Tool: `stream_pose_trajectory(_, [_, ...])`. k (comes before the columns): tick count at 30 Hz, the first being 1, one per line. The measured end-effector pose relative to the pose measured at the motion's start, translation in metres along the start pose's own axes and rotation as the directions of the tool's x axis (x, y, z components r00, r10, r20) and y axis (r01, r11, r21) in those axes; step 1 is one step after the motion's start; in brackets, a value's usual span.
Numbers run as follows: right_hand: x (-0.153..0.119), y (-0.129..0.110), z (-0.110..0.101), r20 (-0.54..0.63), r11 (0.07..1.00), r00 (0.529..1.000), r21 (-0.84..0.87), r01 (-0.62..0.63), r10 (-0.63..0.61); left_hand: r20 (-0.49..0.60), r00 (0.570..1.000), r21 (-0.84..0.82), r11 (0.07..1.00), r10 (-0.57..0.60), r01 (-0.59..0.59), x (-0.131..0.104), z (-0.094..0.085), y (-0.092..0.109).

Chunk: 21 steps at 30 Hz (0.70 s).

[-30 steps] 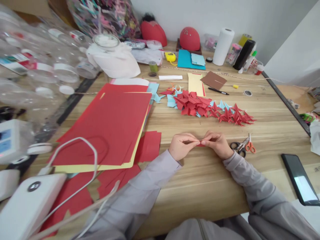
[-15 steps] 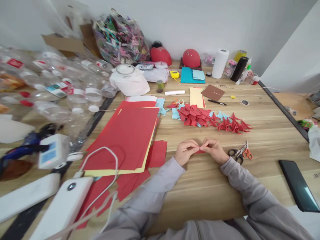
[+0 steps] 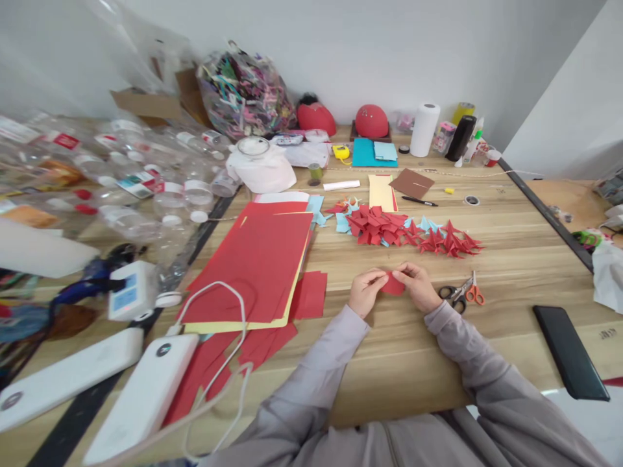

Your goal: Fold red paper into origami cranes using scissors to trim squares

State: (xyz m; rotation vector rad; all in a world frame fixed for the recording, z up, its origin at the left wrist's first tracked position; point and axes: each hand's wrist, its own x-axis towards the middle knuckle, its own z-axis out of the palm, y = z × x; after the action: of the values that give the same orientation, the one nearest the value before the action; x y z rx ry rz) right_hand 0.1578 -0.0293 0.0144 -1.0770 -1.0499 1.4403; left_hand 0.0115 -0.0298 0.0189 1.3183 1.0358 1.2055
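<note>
Left hand (image 3: 365,293) and right hand (image 3: 417,285) pinch red paper (image 3: 392,284), likely mid-fold; folded pieces (image 3: 376,227) done, 12 o'clock; flat sheets (image 3: 314,295) left, 9 o'clock.

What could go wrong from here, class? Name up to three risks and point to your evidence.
The small red paper, pinched between the left hand and right hand, might crease crookedly. The right hand could knock the black-handled scissors lying close beside it. The white cable, looped over the red sheets, might drag them if tugged.
</note>
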Motion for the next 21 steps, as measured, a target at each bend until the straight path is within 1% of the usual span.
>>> stream_pose_trajectory(3, [0.000, 0.002, 0.004, 0.035, 0.984, 0.996, -0.156, 0.087, -0.083, 0.044, 0.999, 0.058, 0.998, 0.008, -0.011, 0.000, -0.005, -0.002])
stream_pose_trajectory(5, [0.001, 0.004, 0.005, 0.049, 0.960, 0.991, -0.245, 0.136, -0.128, 0.046, 0.998, 0.062, 0.997, -0.052, 0.049, 0.000, -0.006, -0.005])
stream_pose_trajectory(7, [0.000, 0.005, 0.007, 0.054, 0.927, 0.987, -0.339, 0.162, -0.153, 0.055, 0.991, 0.053, 0.991, -0.125, 0.123, 0.000, -0.006, -0.008])
stream_pose_trajectory(8, [-0.001, 0.005, 0.007, 0.056, 0.908, 0.985, -0.384, 0.170, -0.161, 0.060, 0.988, 0.056, 0.989, -0.142, 0.139, -0.001, -0.006, -0.010])
stream_pose_trajectory(9, [-0.002, 0.005, 0.008, 0.061, 0.889, 0.984, -0.423, 0.175, -0.165, 0.064, 0.988, 0.066, 0.989, -0.139, 0.135, -0.001, -0.006, -0.011])
stream_pose_trajectory(11, [-0.004, 0.003, 0.009, 0.063, 0.858, 0.982, -0.479, 0.184, -0.175, 0.077, 0.992, 0.100, 0.991, -0.096, 0.088, -0.001, -0.005, -0.012])
stream_pose_trajectory(13, [-0.006, 0.001, 0.010, 0.045, 0.843, 0.980, -0.503, 0.191, -0.195, 0.102, 0.993, 0.134, 0.990, -0.056, 0.042, -0.002, -0.005, -0.011])
stream_pose_trajectory(16, [-0.006, 0.000, 0.009, 0.037, 0.853, 0.980, -0.487, 0.190, -0.197, 0.153, 0.988, 0.184, 0.983, -0.021, -0.008, -0.003, -0.005, -0.007])
stream_pose_trajectory(19, [-0.005, 0.001, 0.008, 0.088, 0.885, 0.986, -0.434, 0.167, -0.143, 0.201, 0.979, 0.204, 0.979, -0.025, -0.017, -0.004, -0.006, -0.004])
stream_pose_trajectory(21, [-0.004, 0.002, 0.007, 0.097, 0.908, 0.989, -0.393, 0.145, -0.116, 0.221, 0.974, 0.194, 0.981, -0.042, -0.002, -0.004, -0.006, -0.004])
